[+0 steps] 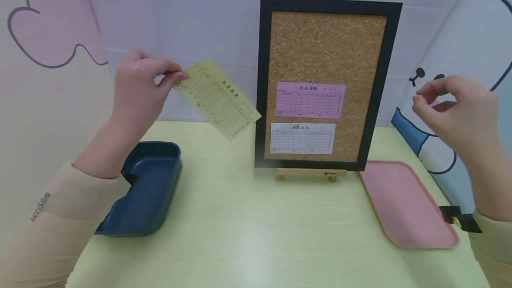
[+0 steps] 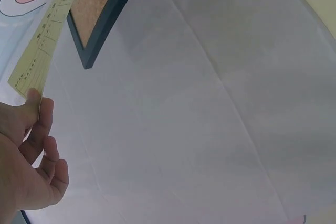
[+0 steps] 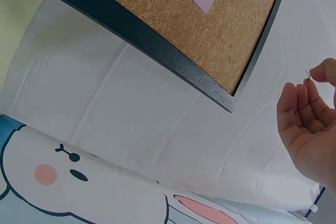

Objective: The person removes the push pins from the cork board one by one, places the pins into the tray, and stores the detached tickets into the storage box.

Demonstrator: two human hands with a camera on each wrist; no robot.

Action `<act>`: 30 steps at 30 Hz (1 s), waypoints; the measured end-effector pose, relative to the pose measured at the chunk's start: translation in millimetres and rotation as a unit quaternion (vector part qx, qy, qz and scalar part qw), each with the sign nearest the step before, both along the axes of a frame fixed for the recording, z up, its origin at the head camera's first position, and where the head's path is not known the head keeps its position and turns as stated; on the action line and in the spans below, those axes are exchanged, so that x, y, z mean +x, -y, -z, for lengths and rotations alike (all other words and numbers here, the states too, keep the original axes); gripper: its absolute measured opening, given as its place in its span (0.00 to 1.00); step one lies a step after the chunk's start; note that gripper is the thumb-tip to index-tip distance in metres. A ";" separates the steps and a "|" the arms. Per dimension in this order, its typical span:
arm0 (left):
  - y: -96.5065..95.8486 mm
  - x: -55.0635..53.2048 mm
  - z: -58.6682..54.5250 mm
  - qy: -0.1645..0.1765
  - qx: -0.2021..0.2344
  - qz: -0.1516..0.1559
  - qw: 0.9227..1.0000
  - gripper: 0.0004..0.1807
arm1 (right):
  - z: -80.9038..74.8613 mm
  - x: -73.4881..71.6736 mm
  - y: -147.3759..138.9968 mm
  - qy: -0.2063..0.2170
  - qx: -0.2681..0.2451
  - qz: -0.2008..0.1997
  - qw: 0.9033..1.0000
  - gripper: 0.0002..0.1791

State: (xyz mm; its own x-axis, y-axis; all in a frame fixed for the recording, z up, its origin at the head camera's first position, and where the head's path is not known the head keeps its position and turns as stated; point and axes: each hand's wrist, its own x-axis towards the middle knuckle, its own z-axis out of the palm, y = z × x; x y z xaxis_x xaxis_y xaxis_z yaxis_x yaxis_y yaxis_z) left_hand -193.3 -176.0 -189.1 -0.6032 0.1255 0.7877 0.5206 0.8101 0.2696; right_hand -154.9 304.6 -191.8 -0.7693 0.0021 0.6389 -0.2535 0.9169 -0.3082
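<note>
My left hand (image 1: 140, 83) pinches a yellow printed form slip (image 1: 218, 99) by its upper left corner, and the slip hangs tilted to the left of the cork board (image 1: 328, 48). Its lower right corner overlaps the board's black frame in the head view. To the right of the board, my right hand (image 1: 460, 110) is raised with thumb and forefinger together. Between those fingertips a small push pin (image 3: 307, 73) shows in the right wrist view, its thin point sticking out. A pink slip (image 1: 310, 100) and, below it, a white slip (image 1: 302, 139) are pinned to the cork.
The board stands on a small wooden easel (image 1: 310, 172). A dark blue tray (image 1: 160, 190) lies at the left, partly behind my left forearm. At the right lies a pink tray (image 1: 408, 203). A white sheet (image 1: 180, 21) hangs behind the table.
</note>
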 end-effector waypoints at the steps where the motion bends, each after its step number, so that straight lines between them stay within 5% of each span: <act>1: 3.4 0.1 0.3 0.006 -0.001 -0.007 1.000 0.09 | 2.1 0.6 -1.3 0.007 -0.004 0.004 1.000 0.13; 8: 27.2 -1.5 5.2 0.035 -0.024 -0.014 0.999 0.06 | 20.5 2.2 -11.7 0.011 -0.024 0.003 1.000 0.13; 15: 53.3 -8.5 15.4 0.027 -0.064 0.001 0.998 0.06 | 40.2 1.0 -24.8 0.000 -0.044 -0.006 0.999 0.10; 30: 103.2 -27.2 41.1 0.081 -0.148 0.013 0.986 0.07 | 76.4 8.2 -41.0 0.069 -0.040 0.005 0.997 0.10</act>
